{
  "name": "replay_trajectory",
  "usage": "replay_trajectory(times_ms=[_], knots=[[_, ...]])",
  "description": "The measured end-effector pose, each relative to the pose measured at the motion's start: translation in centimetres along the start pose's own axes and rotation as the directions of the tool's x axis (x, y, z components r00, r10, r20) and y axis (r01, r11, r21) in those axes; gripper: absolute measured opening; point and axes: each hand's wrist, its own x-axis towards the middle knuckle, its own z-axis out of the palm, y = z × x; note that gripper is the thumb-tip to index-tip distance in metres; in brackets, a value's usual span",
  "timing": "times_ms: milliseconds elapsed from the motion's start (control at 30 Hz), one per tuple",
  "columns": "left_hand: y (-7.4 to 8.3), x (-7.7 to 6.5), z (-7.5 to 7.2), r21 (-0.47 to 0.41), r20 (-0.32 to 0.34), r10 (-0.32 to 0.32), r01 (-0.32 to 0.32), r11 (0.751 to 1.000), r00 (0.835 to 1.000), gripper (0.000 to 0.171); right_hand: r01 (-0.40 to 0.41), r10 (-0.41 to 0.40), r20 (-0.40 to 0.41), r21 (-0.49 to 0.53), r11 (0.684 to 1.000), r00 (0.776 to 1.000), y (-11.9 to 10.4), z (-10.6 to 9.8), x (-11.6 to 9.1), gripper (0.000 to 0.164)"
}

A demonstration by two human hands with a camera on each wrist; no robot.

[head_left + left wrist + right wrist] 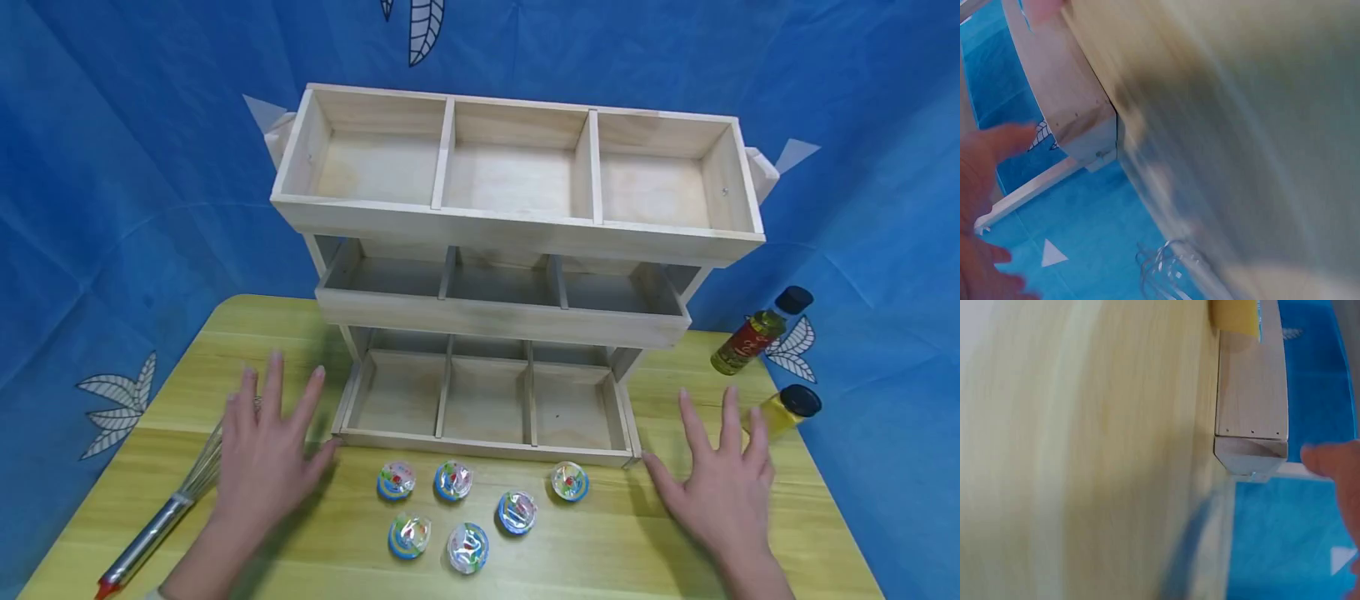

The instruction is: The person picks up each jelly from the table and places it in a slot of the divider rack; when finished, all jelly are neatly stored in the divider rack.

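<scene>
Both hands are held over the table with fingers spread and nothing in them. My left hand [266, 458] is left of a wooden three-tier shelf [480, 450], its thumb near the lower left corner. Beneath that hand, a wire whisk [168, 504] lies with its head partly covered. My right hand [720, 492] hovers at the shelf's lower right corner, beside a small bottle of yellow liquid [787, 408]. Between the hands lie several small round cups [467, 548] with printed film lids and blue rims. Both wrist views show fingers beside the shelf.
Each tier of the shelf has three bare compartments, the top one [517, 179] being widest. Behind the small bottle, a taller dark-capped bottle [750, 342] with a red label stands on the right. A blue cloth [150, 167] with white leaf prints hangs around the wooden table [585, 558].
</scene>
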Motion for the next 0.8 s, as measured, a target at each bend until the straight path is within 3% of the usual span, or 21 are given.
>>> replay_trajectory(times_ms=[67, 100, 133, 200, 300, 333, 400, 467, 533, 600, 633, 700, 800], knots=[[0.6, -0.3, 0.4, -0.127, -0.076, 0.011, -0.021, 0.992, 0.997, 0.092, -0.022, 0.030, -0.038, 0.193, 0.981, 0.999, 0.0, 0.6, -0.1, 0.082], [1.0, -0.5, 0.6, -0.200, -0.099, 0.008, -0.028, 0.979, 0.995, 0.085, -0.037, 0.050, -0.034, 0.309, 0.950, 0.998, 0.0, 0.9, -0.1, 0.076], [1.4, -0.8, 0.9, -0.277, -0.111, 0.000, -0.032, 0.960, 0.994, 0.078, -0.054, 0.068, -0.016, 0.435, 0.899, 0.998, 0.0, 1.2, 0.0, 0.070], [2.2, -1.4, 1.3, -0.425, -0.098, -0.030, -0.015, 0.905, 0.995, 0.064, -0.124, 0.111, 0.062, 0.650, 0.749, 0.992, -0.1, 1.7, 0.5, 0.058], [3.2, -2.2, 2.0, -0.593, -0.028, -0.057, 0.030, 0.805, 0.998, 0.052, -0.226, 0.108, 0.199, 0.832, 0.507, 0.974, 0.0, 2.5, 1.5, 0.048], [3.4, -2.4, 2.2, -0.641, 0.009, -0.064, 0.055, 0.766, 0.998, 0.050, -0.251, 0.093, 0.234, 0.861, 0.443, 0.968, 0.1, 2.7, 1.9, 0.046], [3.8, -2.8, 2.7, -0.718, 0.102, -0.080, 0.129, 0.684, 0.992, 0.049, -0.288, 0.057, 0.288, 0.882, 0.372, 0.956, 0.2, 3.1, 2.6, 0.045], [4.1, -2.9, 3.1, -0.780, 0.214, -0.097, 0.230, 0.583, 0.972, 0.050, -0.317, 0.027, 0.329, 0.880, 0.353, 0.944, 0.2, 3.4, 3.2, 0.046], [4.3, -2.9, 3.6, -0.812, 0.325, -0.110, 0.337, 0.476, 0.939, 0.053, -0.346, 0.017, 0.363, 0.871, 0.350, 0.932, 0.2, 3.6, 3.6, 0.047], [4.6, -2.9, 4.1, -0.816, 0.416, -0.123, 0.430, 0.386, 0.901, 0.056, -0.363, 0.010, 0.385, 0.859, 0.361, 0.923, 0.3, 3.7, 4.0, 0.047], [4.7, -2.9, 4.2, -0.812, 0.452, -0.129, 0.467, 0.351, 0.883, 0.057, -0.367, 0.006, 0.392, 0.857, 0.361, 0.920, 0.4, 3.7, 4.1, 0.047], [4.9, -2.8, 4.5, -0.799, 0.502, -0.140, 0.519, 0.304, 0.854, 0.059, -0.373, -0.008, 0.402, 0.856, 0.359, 0.916, 0.6, 3.8, 4.4, 0.047], [5.1, -2.5, 4.7, -0.792, 0.543, -0.126, 0.556, 0.254, 0.830, 0.058, -0.370, -0.037, 0.406, 0.863, 0.343, 0.913, 1.0, 4.0, 4.7, 0.047]])
